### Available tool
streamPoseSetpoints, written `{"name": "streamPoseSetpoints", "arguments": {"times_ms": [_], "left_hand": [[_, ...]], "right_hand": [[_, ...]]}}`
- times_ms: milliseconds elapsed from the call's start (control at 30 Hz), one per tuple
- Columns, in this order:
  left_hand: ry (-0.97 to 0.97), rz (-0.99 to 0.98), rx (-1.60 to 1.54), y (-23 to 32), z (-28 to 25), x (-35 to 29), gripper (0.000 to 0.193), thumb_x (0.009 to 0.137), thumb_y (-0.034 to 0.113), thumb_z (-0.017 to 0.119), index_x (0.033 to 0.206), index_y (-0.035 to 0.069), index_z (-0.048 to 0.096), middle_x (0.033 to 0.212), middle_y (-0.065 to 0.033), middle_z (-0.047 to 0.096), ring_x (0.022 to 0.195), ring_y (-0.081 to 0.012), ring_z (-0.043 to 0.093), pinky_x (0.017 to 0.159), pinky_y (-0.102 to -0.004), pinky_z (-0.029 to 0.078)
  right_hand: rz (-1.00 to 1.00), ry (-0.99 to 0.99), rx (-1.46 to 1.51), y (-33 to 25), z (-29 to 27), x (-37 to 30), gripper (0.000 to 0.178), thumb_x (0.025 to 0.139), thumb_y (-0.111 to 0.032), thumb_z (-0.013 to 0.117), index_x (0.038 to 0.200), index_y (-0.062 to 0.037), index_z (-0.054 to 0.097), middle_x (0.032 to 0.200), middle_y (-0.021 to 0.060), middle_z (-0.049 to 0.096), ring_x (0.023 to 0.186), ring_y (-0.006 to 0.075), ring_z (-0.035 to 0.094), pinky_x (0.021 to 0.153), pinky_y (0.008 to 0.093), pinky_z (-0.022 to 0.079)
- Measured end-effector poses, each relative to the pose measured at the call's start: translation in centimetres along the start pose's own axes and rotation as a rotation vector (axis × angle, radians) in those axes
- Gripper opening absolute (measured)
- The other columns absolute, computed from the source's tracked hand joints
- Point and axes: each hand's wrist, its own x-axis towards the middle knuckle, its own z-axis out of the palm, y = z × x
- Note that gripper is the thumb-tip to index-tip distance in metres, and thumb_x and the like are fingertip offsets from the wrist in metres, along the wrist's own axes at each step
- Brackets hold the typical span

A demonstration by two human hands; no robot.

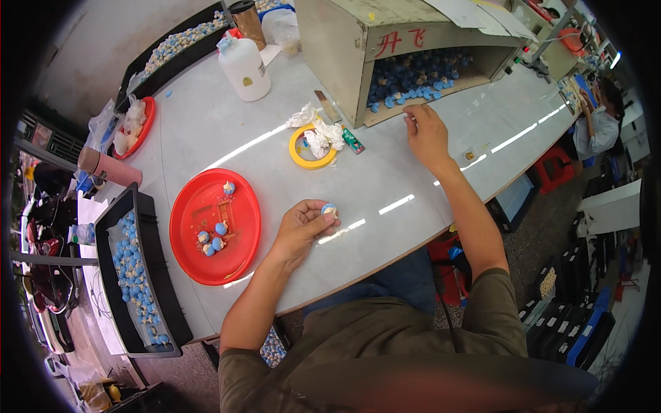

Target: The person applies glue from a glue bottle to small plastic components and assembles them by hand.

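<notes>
My left hand (301, 230) is closed around a small blue-and-cream figure (330, 209), pinched between thumb and fingers above the table. My right hand (427, 136) is at the front edge of a beige metal box (333, 76), its fingers loosely bent and slightly apart, with nothing visible in them. Inside that box lies a heap of small blue pieces (420, 77), some spilling to its front lip. Left of my left hand is a round red tray (237, 258) with several blue-and-cream figures (221, 228) in it.
A black bin (180, 329) of blue pieces stands at the left edge, beside a pink bottle (113, 167). Yellow tape (295, 153) with crumpled tissue and a white jug (244, 72) are farther back. Another black bin (155, 81) is at the far left. A person (600, 127) sits at right.
</notes>
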Motion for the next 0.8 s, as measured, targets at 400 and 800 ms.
{"name": "streamPoseSetpoints", "arguments": {"times_ms": [400,800], "left_hand": [[0.111,0.118,-0.051,-0.2,-0.5,0.7,0.031,0.085,0.004,0.072,0.109,0.002,0.053,0.099,-0.0095,0.066,0.092,-0.0173,0.066,0.078,-0.0267,0.054],[0.120,0.217,-0.190,-1.2,-0.7,1.1,0.033,0.085,0.009,0.073,0.111,0.003,0.053,0.101,-0.0096,0.066,0.093,-0.0178,0.066,0.082,-0.0290,0.054]], "right_hand": [[0.229,-0.203,-0.167,2.2,5.0,4.0,0.020,0.085,-0.011,0.061,0.105,-0.0083,0.062,0.094,0.0135,0.065,0.086,0.0341,0.064,0.073,0.0440,0.051],[0.659,-0.646,1.460,-13.8,1.3,-6.3,0.023,0.093,-0.009,0.061,0.113,0.0015,0.063,0.093,0.0038,0.063,0.077,0.0077,0.054,0.066,0.0216,0.043]]}}
